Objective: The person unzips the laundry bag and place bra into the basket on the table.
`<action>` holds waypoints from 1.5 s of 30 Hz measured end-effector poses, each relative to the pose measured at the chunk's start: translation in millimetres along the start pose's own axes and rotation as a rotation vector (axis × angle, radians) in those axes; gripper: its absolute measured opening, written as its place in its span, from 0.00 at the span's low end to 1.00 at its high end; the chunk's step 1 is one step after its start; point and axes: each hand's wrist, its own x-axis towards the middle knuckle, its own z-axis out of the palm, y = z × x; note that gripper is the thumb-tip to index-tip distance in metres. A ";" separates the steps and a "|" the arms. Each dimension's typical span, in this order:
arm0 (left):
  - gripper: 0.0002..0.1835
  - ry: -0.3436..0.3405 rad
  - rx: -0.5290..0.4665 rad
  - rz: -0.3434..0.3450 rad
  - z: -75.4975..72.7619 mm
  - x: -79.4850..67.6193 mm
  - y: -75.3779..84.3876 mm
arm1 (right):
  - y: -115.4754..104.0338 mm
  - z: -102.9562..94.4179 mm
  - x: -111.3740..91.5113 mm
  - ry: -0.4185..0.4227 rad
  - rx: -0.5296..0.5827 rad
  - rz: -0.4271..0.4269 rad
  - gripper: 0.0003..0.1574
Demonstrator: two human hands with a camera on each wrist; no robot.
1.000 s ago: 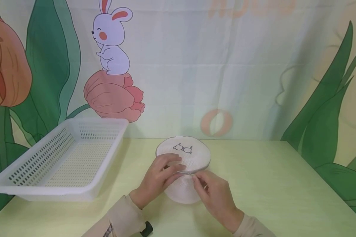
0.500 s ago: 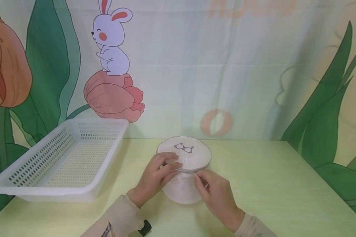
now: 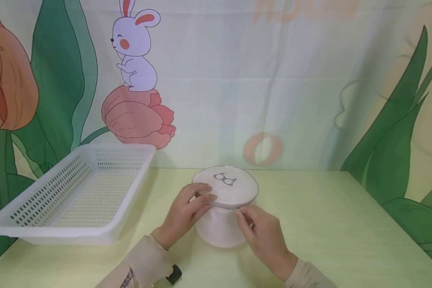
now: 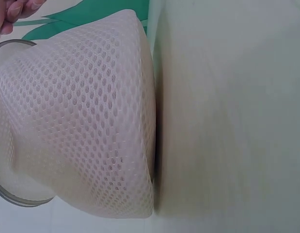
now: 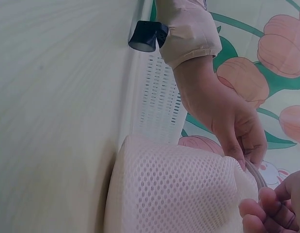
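Note:
A white mesh laundry bag [image 3: 221,230], with a bra outline printed on its round top, stands upright on the table. A grey zip [image 3: 223,206] runs around the top's edge. My left hand [image 3: 180,214] holds that edge at the front left, fingers above and thumb below, as the right wrist view also shows. At the front right, the fingertips of my right hand [image 3: 264,234] pinch the zip edge; the zip pull itself is hidden by them. The left wrist view is filled by the bag's mesh side [image 4: 86,97], with the right fingers [image 4: 19,9] at the upper left corner.
A white perforated plastic basket [image 3: 109,231] sits on the table to the left. Behind the pale green table [image 3: 338,228] hangs a printed curtain [image 3: 216,88] with a rabbit and tulips. A black device [image 3: 174,275] is at the left sleeve.
The bag's top has turned and shifted slightly right. My left hand has slid a little to the left along the edge, while the right hand stays almost in place.

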 end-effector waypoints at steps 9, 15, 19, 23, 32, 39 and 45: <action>0.06 0.003 0.004 -0.008 -0.7 -1.0 -3.5 | 0.5 -1.0 1.1 0.006 -0.005 0.001 0.08; 0.07 0.002 0.003 -0.020 -1.9 -0.8 -4.7 | 0.5 -1.3 1.4 0.013 -0.004 -0.005 0.08; 0.08 0.002 0.005 -0.021 -2.3 -0.4 -5.0 | 0.5 -1.2 1.7 0.020 -0.004 -0.006 0.08; 0.08 0.004 0.008 -0.023 -2.4 -0.8 -5.5 | 0.3 -1.2 1.5 0.017 -0.006 -0.005 0.08; 0.09 -0.005 0.011 -0.050 -3.5 -1.7 -6.3 | 1.4 -1.2 1.2 0.026 -0.008 -0.014 0.08; 0.08 -0.009 0.006 -0.063 -4.4 -1.7 -6.3 | 1.5 -1.5 1.7 0.019 -0.010 -0.008 0.08; 0.11 -0.028 0.016 -0.103 -4.3 -3.8 -7.2 | 1.4 -1.8 1.5 0.016 -0.009 -0.005 0.08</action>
